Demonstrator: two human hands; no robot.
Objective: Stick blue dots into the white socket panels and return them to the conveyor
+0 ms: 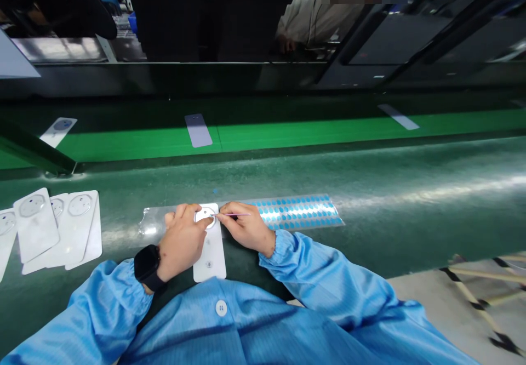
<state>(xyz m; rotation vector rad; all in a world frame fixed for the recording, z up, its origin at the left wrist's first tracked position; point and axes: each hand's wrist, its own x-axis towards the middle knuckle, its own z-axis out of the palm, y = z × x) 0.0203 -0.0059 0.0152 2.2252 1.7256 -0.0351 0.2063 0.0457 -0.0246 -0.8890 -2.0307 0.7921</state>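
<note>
A white phone back cover with a round ringed area at its top end lies on the bench right in front of me. My left hand, a black watch on its wrist, rests over the cover's left side, fingers curled at the top and thumb on the ringed area. My right hand pinches a thin pinkish stick, its tip at the ringed area. Beneath both hands runs a clear plastic sheet bearing rows of blue round stickers on its right part.
Several more white covers overlap on the bench at the left. Beyond the bench edge, a green conveyor belt carries spaced-out covers. A dark green post stands at left. Across the belt sits another person.
</note>
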